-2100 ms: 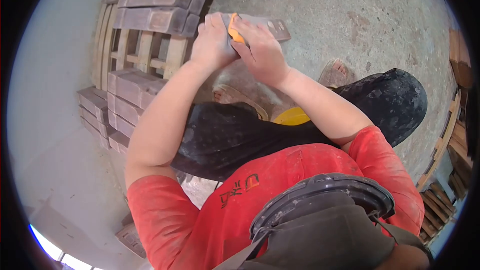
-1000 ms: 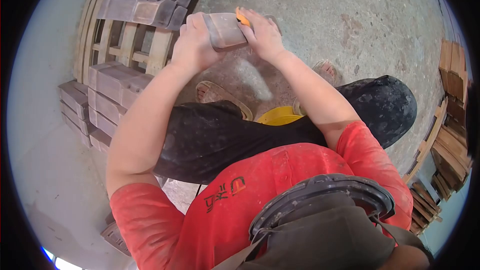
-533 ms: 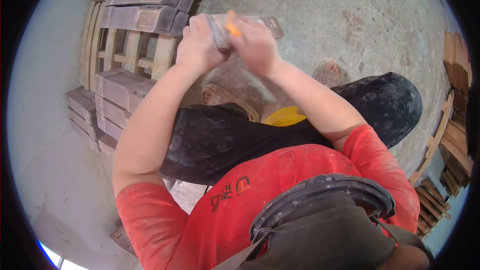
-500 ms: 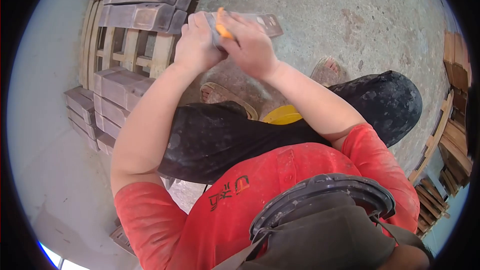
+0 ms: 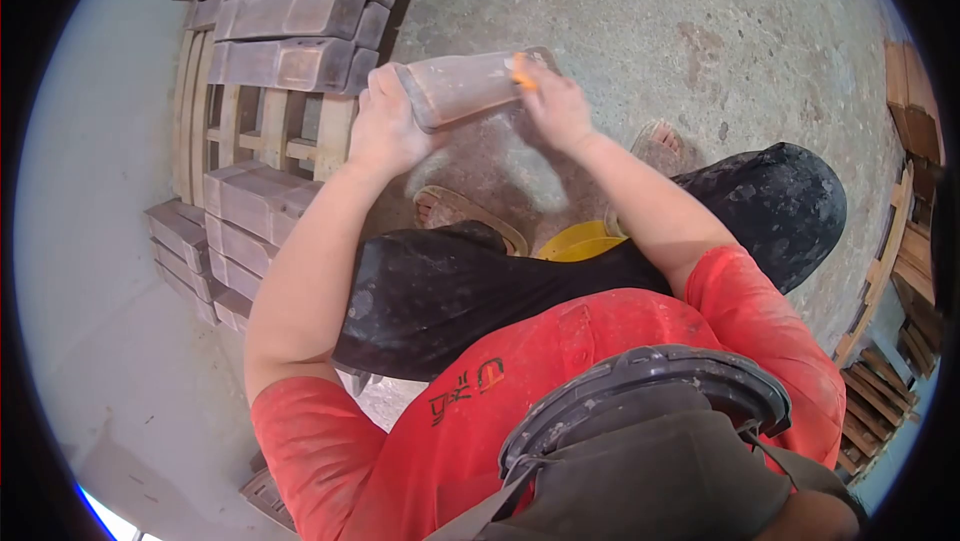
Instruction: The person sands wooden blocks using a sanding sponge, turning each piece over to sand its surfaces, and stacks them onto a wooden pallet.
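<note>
A long, dusty grey-brown block (image 5: 465, 86) with rounded edges is held up above the floor, slightly tilted. My left hand (image 5: 392, 129) grips its left end, fingers wrapped around the edge. On the block's right end, my right hand (image 5: 557, 111) is closed on a small orange object (image 5: 522, 72), blurred by motion and mostly covered by the fingers, so its kind does not show. The orange object appears to touch the block's upper face. Below the hands, a yellow bowl-like container (image 5: 582, 241) sits between my legs, partly hidden by dark trousers.
Similar blocks (image 5: 290, 16) lie stacked on a wooden pallet (image 5: 272, 126) at the left, with more stacked blocks (image 5: 250, 203) nearer me. Wooden boards (image 5: 880, 411) stand along the right side. My sandalled feet (image 5: 465, 216) rest on the concrete floor.
My right hand has slid the orange object from the block's left end to its right end, uncovering the block's face. My left hand keeps its grip, slightly lower in view.
</note>
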`<state>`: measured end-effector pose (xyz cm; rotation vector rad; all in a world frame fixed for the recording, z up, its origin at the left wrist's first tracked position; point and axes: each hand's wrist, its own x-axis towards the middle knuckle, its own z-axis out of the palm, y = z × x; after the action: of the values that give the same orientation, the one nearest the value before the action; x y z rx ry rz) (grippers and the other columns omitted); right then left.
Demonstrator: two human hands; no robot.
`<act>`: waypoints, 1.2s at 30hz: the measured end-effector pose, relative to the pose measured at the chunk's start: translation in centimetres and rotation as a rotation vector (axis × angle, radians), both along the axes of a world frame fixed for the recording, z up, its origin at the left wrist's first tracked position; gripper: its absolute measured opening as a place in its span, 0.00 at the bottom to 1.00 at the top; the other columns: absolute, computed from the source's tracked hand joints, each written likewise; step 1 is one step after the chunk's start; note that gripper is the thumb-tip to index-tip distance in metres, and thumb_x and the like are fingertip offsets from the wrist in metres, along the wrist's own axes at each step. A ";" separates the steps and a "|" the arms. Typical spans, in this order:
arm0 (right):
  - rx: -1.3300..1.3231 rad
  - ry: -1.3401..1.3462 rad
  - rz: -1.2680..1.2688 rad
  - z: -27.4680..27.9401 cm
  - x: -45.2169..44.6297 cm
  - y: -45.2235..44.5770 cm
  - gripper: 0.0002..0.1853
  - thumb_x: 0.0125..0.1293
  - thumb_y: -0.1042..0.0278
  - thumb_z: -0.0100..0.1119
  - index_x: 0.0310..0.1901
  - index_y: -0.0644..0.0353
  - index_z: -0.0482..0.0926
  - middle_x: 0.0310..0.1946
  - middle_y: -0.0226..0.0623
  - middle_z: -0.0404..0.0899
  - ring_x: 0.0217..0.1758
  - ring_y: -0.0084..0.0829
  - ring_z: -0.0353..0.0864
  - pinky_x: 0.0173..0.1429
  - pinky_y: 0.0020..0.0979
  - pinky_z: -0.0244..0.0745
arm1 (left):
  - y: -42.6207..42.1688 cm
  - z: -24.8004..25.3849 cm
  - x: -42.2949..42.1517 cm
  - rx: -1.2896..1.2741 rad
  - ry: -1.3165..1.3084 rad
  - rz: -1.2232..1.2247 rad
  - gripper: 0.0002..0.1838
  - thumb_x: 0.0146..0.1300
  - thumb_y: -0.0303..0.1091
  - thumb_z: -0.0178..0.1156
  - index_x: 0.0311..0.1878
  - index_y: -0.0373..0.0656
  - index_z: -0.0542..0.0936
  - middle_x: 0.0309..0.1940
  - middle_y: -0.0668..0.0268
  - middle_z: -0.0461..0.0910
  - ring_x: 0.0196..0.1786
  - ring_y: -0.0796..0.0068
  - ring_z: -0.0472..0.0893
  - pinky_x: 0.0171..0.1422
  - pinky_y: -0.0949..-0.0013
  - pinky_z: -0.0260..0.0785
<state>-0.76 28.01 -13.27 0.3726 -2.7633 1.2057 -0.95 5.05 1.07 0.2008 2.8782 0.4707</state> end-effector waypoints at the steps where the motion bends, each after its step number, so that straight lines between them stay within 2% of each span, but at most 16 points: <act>1: -0.012 0.009 -0.006 1.2 -0.7 0.4 0.22 0.70 0.54 0.47 0.58 0.58 0.76 0.54 0.50 0.79 0.56 0.42 0.80 0.61 0.50 0.69 | 0.0 0.2 -0.1 -0.012 0.009 -0.006 0.47 0.38 0.40 0.79 0.59 0.39 0.59 0.56 0.49 0.66 0.59 0.41 0.70 0.60 0.49 0.69; 3: 0.241 -0.511 -0.027 3.0 -2.1 0.3 0.19 0.67 0.59 0.54 0.56 0.59 0.78 0.54 0.48 0.80 0.53 0.49 0.81 0.57 0.44 0.74 | 0.4 0.5 -0.3 -0.013 0.020 -0.009 0.49 0.34 0.35 0.80 0.58 0.35 0.60 0.52 0.47 0.69 0.58 0.46 0.72 0.62 0.55 0.68; 4: 0.069 -0.229 0.016 2.9 -1.1 -1.0 0.19 0.69 0.58 0.52 0.56 0.57 0.78 0.54 0.47 0.80 0.56 0.46 0.79 0.60 0.45 0.72 | 0.6 0.8 -0.4 -0.008 0.004 0.009 0.50 0.33 0.34 0.81 0.59 0.34 0.60 0.52 0.49 0.68 0.58 0.48 0.72 0.63 0.57 0.67; 9: 0.004 0.062 0.091 0.3 -0.3 -1.5 0.22 0.70 0.55 0.51 0.61 0.54 0.75 0.59 0.42 0.77 0.67 0.35 0.72 0.69 0.45 0.61 | -2.1 -1.9 0.6 0.027 0.046 -0.044 0.49 0.36 0.39 0.80 0.58 0.38 0.59 0.54 0.47 0.66 0.59 0.42 0.70 0.62 0.52 0.67; 11: 0.077 -0.260 -0.025 -0.6 -1.9 -1.0 0.22 0.69 0.55 0.53 0.61 0.54 0.75 0.60 0.40 0.77 0.67 0.35 0.72 0.70 0.45 0.61 | -2.3 -1.4 0.6 0.031 0.077 -0.057 0.49 0.36 0.38 0.80 0.58 0.38 0.59 0.54 0.48 0.66 0.59 0.43 0.70 0.62 0.53 0.67; 14: 0.207 -0.223 0.029 5.5 -0.1 -3.2 0.22 0.70 0.55 0.51 0.62 0.52 0.74 0.60 0.40 0.77 0.66 0.34 0.73 0.68 0.45 0.64 | -0.5 -0.2 0.9 0.044 -0.006 -0.015 0.50 0.36 0.36 0.80 0.60 0.37 0.57 0.54 0.49 0.66 0.59 0.47 0.71 0.62 0.56 0.68; 17: 0.025 0.000 0.025 1.9 0.5 -1.9 0.22 0.71 0.54 0.49 0.62 0.52 0.74 0.59 0.40 0.78 0.65 0.38 0.74 0.66 0.47 0.66 | -0.6 -0.6 1.0 0.041 0.018 -0.022 0.50 0.37 0.36 0.79 0.60 0.37 0.56 0.55 0.49 0.65 0.58 0.46 0.72 0.61 0.56 0.69; 19: 0.115 0.074 -0.004 1.5 -0.9 -1.6 0.21 0.72 0.56 0.49 0.62 0.52 0.74 0.60 0.40 0.77 0.65 0.39 0.74 0.65 0.47 0.67 | -0.9 -0.5 1.0 0.004 0.023 -0.027 0.50 0.37 0.35 0.79 0.59 0.36 0.56 0.55 0.49 0.65 0.58 0.46 0.72 0.61 0.55 0.69; 22: 0.409 -0.260 0.085 2.8 -1.5 -1.5 0.20 0.72 0.56 0.48 0.62 0.50 0.74 0.61 0.38 0.76 0.65 0.38 0.74 0.64 0.48 0.68 | -0.4 -0.1 0.3 0.005 0.015 -0.035 0.49 0.37 0.35 0.79 0.59 0.36 0.56 0.55 0.49 0.65 0.59 0.46 0.72 0.60 0.54 0.69; 24: 0.175 -0.105 0.080 3.5 1.0 -3.3 0.20 0.73 0.56 0.47 0.61 0.53 0.74 0.62 0.37 0.75 0.65 0.37 0.74 0.61 0.49 0.69 | -0.2 -0.1 0.4 0.035 0.007 -0.030 0.49 0.36 0.35 0.79 0.59 0.36 0.57 0.54 0.49 0.66 0.59 0.45 0.72 0.60 0.54 0.69; 28: 0.279 0.250 0.072 0.1 -1.6 -0.8 0.22 0.72 0.54 0.48 0.60 0.60 0.73 0.59 0.39 0.77 0.63 0.41 0.74 0.60 0.48 0.70 | -0.1 0.2 0.4 0.021 -0.012 -0.001 0.49 0.36 0.33 0.79 0.59 0.33 0.57 0.53 0.50 0.68 0.59 0.51 0.71 0.64 0.58 0.66; 30: 0.248 -0.531 0.036 2.6 -3.7 0.0 0.23 0.72 0.54 0.49 0.60 0.61 0.72 0.56 0.39 0.79 0.63 0.41 0.74 0.62 0.47 0.69 | 0.6 0.6 0.2 -0.054 0.047 -0.065 0.48 0.37 0.34 0.78 0.59 0.36 0.57 0.53 0.48 0.67 0.58 0.43 0.72 0.60 0.53 0.70; 31: 0.247 -0.527 0.026 3.3 -3.1 -0.9 0.23 0.72 0.54 0.49 0.60 0.61 0.72 0.56 0.39 0.79 0.63 0.41 0.74 0.62 0.47 0.69 | 0.8 0.7 -0.4 -0.053 0.053 -0.074 0.48 0.37 0.34 0.78 0.59 0.36 0.57 0.53 0.48 0.67 0.58 0.43 0.72 0.60 0.53 0.70; 33: 0.079 -0.126 0.004 4.1 0.5 -3.0 0.23 0.73 0.53 0.47 0.62 0.57 0.72 0.55 0.40 0.80 0.63 0.41 0.74 0.63 0.49 0.68 | 0.6 0.5 -0.1 0.018 0.001 -0.025 0.47 0.38 0.35 0.78 0.59 0.36 0.58 0.53 0.48 0.67 0.58 0.43 0.71 0.61 0.53 0.68; 34: 0.011 -0.112 0.025 3.5 0.4 -2.3 0.26 0.70 0.51 0.50 0.65 0.54 0.71 0.55 0.50 0.79 0.61 0.47 0.75 0.66 0.49 0.66 | 0.2 0.0 0.0 0.010 0.023 -0.040 0.47 0.38 0.35 0.78 0.59 0.36 0.59 0.53 0.48 0.67 0.58 0.44 0.71 0.62 0.53 0.68; 36: 0.050 -0.076 -0.022 -1.5 -1.3 -0.8 0.26 0.69 0.51 0.51 0.64 0.54 0.72 0.55 0.50 0.78 0.63 0.46 0.74 0.67 0.46 0.65 | 0.1 -0.1 0.4 0.000 0.033 -0.036 0.48 0.37 0.34 0.78 0.59 0.35 0.58 0.53 0.49 0.68 0.58 0.46 0.72 0.62 0.56 0.68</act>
<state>-2.02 27.19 -14.73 0.3063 -2.8579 1.1721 -0.56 5.13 1.00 0.2620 2.9014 0.4646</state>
